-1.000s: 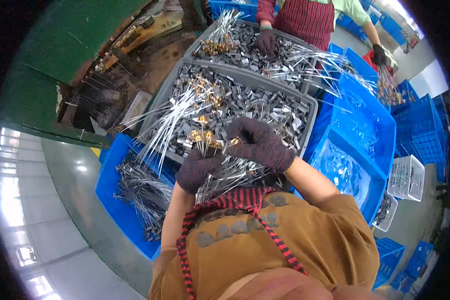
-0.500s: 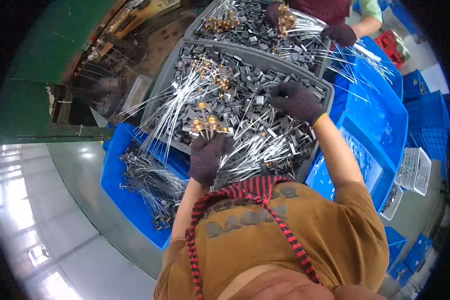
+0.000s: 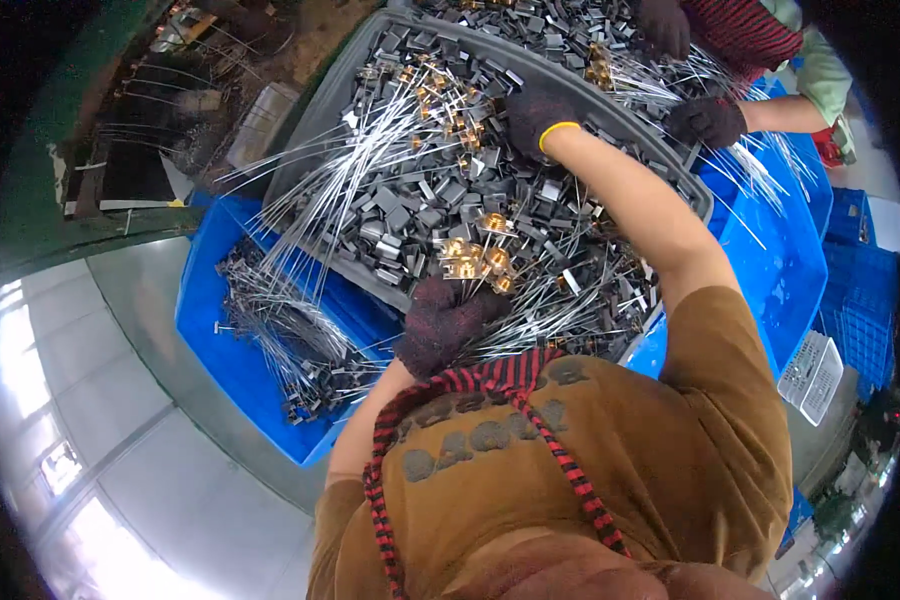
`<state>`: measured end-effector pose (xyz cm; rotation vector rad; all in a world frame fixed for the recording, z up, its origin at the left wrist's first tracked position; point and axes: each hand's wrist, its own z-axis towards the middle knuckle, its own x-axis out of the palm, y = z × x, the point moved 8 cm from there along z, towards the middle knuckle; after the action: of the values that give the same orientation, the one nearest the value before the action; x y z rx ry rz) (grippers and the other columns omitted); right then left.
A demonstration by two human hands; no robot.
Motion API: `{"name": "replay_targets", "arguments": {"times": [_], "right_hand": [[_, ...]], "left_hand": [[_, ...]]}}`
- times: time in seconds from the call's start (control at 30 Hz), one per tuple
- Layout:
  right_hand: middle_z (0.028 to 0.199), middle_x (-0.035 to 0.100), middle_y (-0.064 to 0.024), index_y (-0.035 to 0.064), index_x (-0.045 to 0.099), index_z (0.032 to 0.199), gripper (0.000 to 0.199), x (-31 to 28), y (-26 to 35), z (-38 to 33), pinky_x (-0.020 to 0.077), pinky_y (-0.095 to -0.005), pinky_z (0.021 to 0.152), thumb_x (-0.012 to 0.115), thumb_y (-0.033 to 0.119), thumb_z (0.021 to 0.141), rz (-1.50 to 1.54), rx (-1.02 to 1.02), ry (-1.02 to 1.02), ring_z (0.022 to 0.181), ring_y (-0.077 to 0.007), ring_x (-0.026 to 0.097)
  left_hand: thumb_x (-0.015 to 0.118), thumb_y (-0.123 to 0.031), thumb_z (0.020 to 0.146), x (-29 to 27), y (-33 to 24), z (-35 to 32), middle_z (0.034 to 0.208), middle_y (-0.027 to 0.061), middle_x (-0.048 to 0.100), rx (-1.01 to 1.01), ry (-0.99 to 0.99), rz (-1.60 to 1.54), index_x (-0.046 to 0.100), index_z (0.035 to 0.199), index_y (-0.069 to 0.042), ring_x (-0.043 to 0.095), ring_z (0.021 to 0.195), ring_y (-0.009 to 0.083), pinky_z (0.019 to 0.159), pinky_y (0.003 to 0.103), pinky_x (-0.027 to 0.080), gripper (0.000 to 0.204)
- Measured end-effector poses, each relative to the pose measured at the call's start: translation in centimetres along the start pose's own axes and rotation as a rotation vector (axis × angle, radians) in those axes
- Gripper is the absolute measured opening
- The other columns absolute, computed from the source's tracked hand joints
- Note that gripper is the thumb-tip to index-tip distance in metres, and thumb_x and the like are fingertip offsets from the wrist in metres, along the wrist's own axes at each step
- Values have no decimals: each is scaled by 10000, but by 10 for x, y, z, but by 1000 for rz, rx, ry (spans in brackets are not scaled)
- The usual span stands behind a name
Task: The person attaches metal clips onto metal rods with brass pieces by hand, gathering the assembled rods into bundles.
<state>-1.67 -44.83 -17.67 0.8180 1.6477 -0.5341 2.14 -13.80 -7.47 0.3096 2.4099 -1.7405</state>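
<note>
My left hand (image 3: 442,322), in a dark knit glove, grips a bundle of thin metal rods with brass ends (image 3: 478,262) at the near edge of a grey bin (image 3: 315,130). My right hand (image 3: 536,116), also gloved, reaches far into the bin and rests on a loose heap of brass-tipped rods (image 3: 425,95) and small dark metal clips (image 3: 440,190). Whether its fingers close on anything is hidden.
A blue crate (image 3: 205,330) with finished rod-and-clip pieces sits at my left. Another person's gloved hands (image 3: 705,120) handle rods over a second grey bin and a blue crate (image 3: 770,250) at the far right. Green machinery stands at the upper left.
My right hand has moved away from the left one, reaching farther up into the bin. My left hand keeps its bundle near the bin's near edge.
</note>
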Motion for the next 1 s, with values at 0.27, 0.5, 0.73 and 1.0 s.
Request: {"name": "replay_targets", "arguments": {"times": [0.27, 0.5, 0.73, 1.0], "right_hand": [[1110, 718, -167, 85, 732, 1087, 302, 36, -58, -26, 529, -429, 906, 629, 247, 854, 202, -389, 249, 928, -338, 702], [1062, 698, -82, 38, 616, 1259, 323, -54, -83, -103, 575, -355, 833, 601, 67, 938, 984, -244, -27, 884, -240, 700], [1220, 623, -50, 67, 489, 1449, 439, -81, -44, -127, 551, -250, 903, 560, 37, 1017, 1524, -638, -169, 1056, -86, 601], [1053, 659, -18, 51, 546, 1356, 424, -59, -26, -116, 531, -219, 678, 675, 181, 974, 1663, -261, 23, 799, -96, 620]], "left_hand": [[798, -134, 848, -6, -6, -11, 1032, 94, 762, -130, -246, -231, 741, 1116, -53, 724, 948, 211, 859, 358, 552, 285], [721, -81, 877, -3, 0, -18, 913, 100, 742, 41, -383, -575, 710, 1048, 12, 705, 830, 196, 744, 331, 564, 195], [657, -100, 931, 3, -4, -17, 891, 80, 698, 53, -295, -654, 660, 1143, 11, 649, 727, 153, 625, 316, 512, 240], [642, -154, 943, 2, -19, -22, 955, 106, 748, 64, -204, -602, 634, 1218, -16, 670, 714, 147, 588, 271, 548, 307]]}}
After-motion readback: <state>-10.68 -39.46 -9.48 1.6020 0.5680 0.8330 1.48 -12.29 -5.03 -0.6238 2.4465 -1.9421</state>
